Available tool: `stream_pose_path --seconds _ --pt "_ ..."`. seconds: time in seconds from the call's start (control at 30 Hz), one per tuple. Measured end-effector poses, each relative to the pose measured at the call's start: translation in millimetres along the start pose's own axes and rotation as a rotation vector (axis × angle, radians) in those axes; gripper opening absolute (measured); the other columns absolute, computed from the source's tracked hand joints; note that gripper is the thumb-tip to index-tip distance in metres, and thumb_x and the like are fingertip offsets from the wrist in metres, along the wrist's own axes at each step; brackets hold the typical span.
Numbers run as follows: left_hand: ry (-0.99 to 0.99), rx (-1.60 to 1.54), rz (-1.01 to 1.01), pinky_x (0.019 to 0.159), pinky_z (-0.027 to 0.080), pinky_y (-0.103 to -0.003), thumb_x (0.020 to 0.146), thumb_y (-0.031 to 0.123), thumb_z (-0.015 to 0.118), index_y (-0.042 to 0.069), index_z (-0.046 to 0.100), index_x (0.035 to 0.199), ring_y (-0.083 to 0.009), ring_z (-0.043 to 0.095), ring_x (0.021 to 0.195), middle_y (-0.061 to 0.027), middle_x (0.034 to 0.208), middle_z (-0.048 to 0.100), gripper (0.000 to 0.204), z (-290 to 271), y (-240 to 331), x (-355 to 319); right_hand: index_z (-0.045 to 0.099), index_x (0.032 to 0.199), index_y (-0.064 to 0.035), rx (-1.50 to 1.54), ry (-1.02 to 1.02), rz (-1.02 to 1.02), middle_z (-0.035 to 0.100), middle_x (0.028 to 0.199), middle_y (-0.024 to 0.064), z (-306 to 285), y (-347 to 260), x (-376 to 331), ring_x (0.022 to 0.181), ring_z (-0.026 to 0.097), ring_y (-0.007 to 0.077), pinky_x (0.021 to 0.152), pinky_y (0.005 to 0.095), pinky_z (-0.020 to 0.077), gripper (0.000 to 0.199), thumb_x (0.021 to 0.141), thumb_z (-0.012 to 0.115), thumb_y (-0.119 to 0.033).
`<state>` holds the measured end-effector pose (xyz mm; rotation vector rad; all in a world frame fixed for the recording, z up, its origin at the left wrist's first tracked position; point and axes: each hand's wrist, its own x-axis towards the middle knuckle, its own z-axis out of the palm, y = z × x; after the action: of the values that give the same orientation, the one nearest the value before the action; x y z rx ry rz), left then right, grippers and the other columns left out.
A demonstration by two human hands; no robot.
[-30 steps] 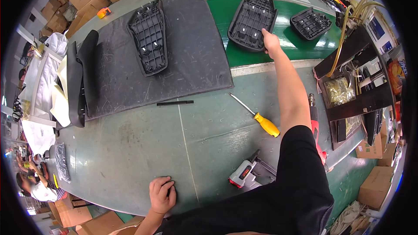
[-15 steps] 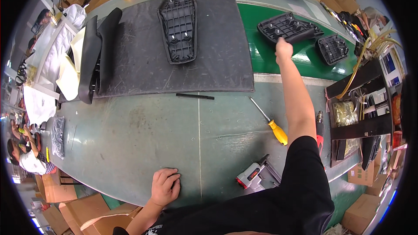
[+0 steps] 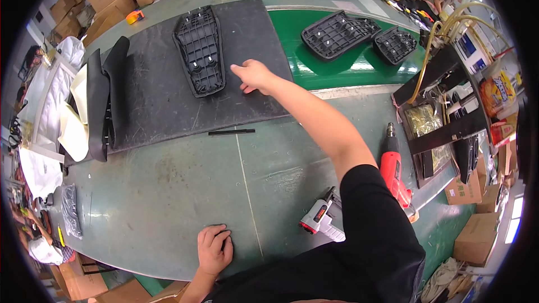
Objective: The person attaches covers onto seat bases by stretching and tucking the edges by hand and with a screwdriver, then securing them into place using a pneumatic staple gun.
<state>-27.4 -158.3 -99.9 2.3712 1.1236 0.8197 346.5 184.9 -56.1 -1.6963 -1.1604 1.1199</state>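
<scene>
Over the dark mat [image 3: 151, 106], my right hand [image 3: 255, 77] reaches out with fingers apart and nothing in them. Just left of it lies a long black padded seat [image 3: 199, 53], its ribbed plastic underside and metal studs facing up. A gap separates hand and seat. My left hand [image 3: 214, 249] rests on the green table [image 3: 146, 213] near the front edge, fingers loosely curled, nothing visible in them. A second ribbed black seat [image 3: 339, 33] and a smaller ribbed pad [image 3: 394, 46] lie at the far right on bright green surface.
A grey staple gun [image 3: 323, 219] and red heat gun [image 3: 394, 171] lie beside my right arm. Black cushions [image 3: 106, 101] stand on the mat's left end. A thin black strip [image 3: 231, 132] lies before the mat. At right stands a dark rack [image 3: 449, 137].
My right hand has left the ribbed seat at the right and swung left toward the long seat. The view has shifted; the yellow screwdriver no longer shows. My left hand stays on the table.
</scene>
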Motion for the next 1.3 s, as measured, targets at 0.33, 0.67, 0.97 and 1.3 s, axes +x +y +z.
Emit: stream_pose_path --seconds 0.33,0.67,0.97,1.3 --pt "0.042 -0.048 0.037 0.092 0.052 -0.044 0.077 -0.004 0.073 0.005 0.07 0.098 -0.0334 0.066 0.102 -0.0108 0.111 0.071 0.023 2.3 -2.0 0.1 0.056 0.13 0.0073 0.438 -0.258 0.155 0.068 0.11 0.0251 39.0 -5.1 17.7 0.085 0.073 0.0348 0.077 0.0466 0.0661 0.055 0.109 0.05 -0.043" --pt "0.076 -0.08 0.042 0.091 0.053 -0.045 0.078 -0.003 0.074 0.005 0.07 0.096 -0.0347 0.066 0.103 -0.0114 0.111 0.071 0.02 -2.5 -1.7 -5.6 0.039 0.139 -0.0024 0.665 -0.232 0.102 0.065 0.12 0.0265 64.0 -0.1 -2.6 0.09 0.074 0.0421 0.077 0.0524 0.0665 0.041 0.1 0.052 -0.001" --pt "0.11 -0.104 0.054 0.092 0.052 -0.044 0.079 -0.001 0.074 0.005 0.07 0.096 -0.0338 0.065 0.106 -0.0094 0.113 0.07 0.018 -3.8 -11.0 -12.2 0.051 0.131 0.0015 0.773 -0.209 -0.018 0.07 0.114 0.0228 48.7 -8.8 -108.9 0.089 0.075 0.0323 0.074 0.0413 0.0651 0.027 0.105 0.053 -0.004" --pt "0.108 -0.076 0.077 0.094 0.052 -0.045 0.079 0.0 0.075 0.006 0.07 0.096 -0.0336 0.064 0.107 -0.0085 0.114 0.069 0.019 0.0 -7.2 -14.7 0.058 0.131 -0.0007 0.694 -0.028 -0.155 0.073 0.113 0.0184 -32.9 5.3 -152.9 0.09 0.075 0.0292 0.074 0.0388 0.0649 0.027 0.106 0.052 -0.006"
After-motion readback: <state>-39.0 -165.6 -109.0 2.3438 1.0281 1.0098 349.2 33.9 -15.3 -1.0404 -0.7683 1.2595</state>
